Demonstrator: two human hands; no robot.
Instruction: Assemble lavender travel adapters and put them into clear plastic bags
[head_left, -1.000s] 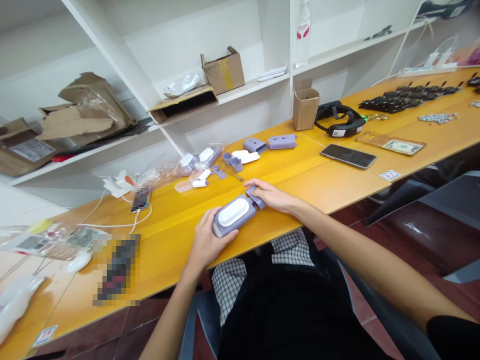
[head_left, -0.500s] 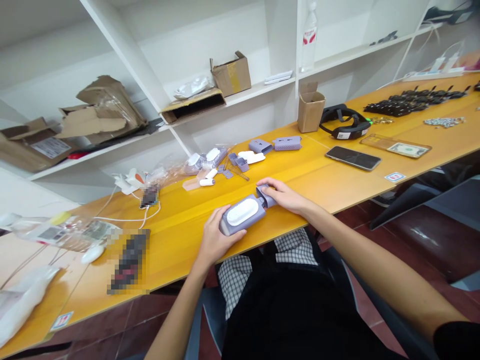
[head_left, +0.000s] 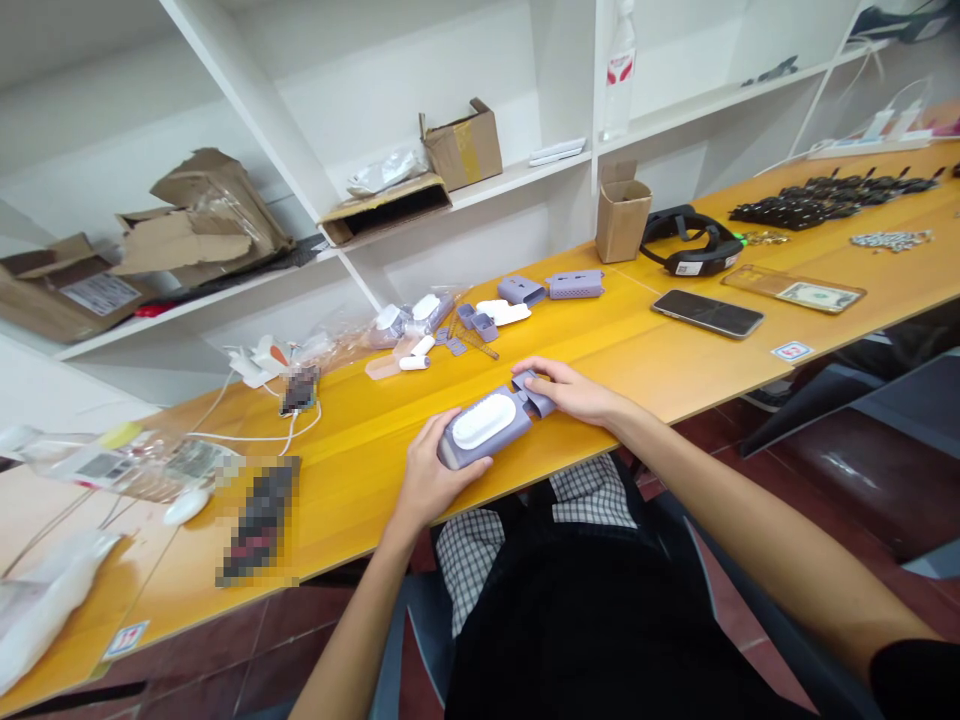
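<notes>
My left hand [head_left: 435, 468] is wrapped round the left end of a purple-grey plastic casing [head_left: 512, 432] that has a white oval ridged piece [head_left: 484, 421] on its top. At the casing's right end, my right hand [head_left: 566, 390] grips a smaller purple-grey hollow piece [head_left: 541, 406]. The two parts sit end to end with a narrow gap showing between them; whether they are joined inside I cannot tell. Both are held just over the table's front edge. Farther back lie two purple-grey housings [head_left: 576, 285] and several small purple-grey and white parts [head_left: 486, 326].
Left of my hands are a blurred dark object [head_left: 259, 525], a plastic bottle [head_left: 124, 465] and a white cable [head_left: 255, 438]. To the right lie a phone [head_left: 707, 313], a headset [head_left: 691, 245] and a clear case [head_left: 795, 290]. Shelves [head_left: 517, 180] with cartons stand behind.
The smaller hollow piece in my right hand has turned slightly against the casing's end. My left hand and the casing stay nearly where they were.
</notes>
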